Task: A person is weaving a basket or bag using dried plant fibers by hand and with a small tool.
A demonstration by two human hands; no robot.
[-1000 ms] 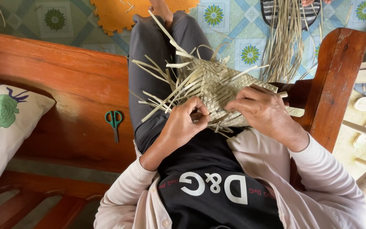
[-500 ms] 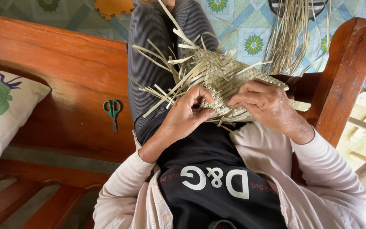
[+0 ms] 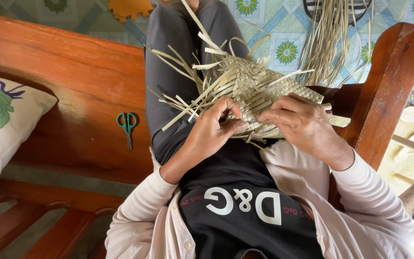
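Strips of pale dried leaf make up the woven piece [image 3: 252,91] that we see in the head view, resting on the person's lap and striped trouser leg [image 3: 168,72]. Our left hand [image 3: 212,132] is curled at the near edge of the weave, thumb and fingers pinched closed on a strip or two just above the knuckles. Our right hand [image 3: 303,124] lies flat-fingered on the near right part of the same piece, fingertips pressing the plaited surface, thumb side turned toward the left hand; it holds the weave down rather than wrapping it. The two hands sit close together, with only a narrow patch of weave between them.

Beyond both hands the woven body spreads away from us, and loose strip ends [image 3: 183,62] fan out beyond and to the left of the left hand. A hanging bundle of unwoven strips [image 3: 331,43] stands well beyond the right hand.

Left of the left hand, well apart, green-handled scissors [image 3: 128,125] lie on the wooden bench [image 3: 73,81]. Farther left we see a white cushion [image 3: 1,120] with a green print. A bench armrest [image 3: 389,76] rises just right of the right hand.
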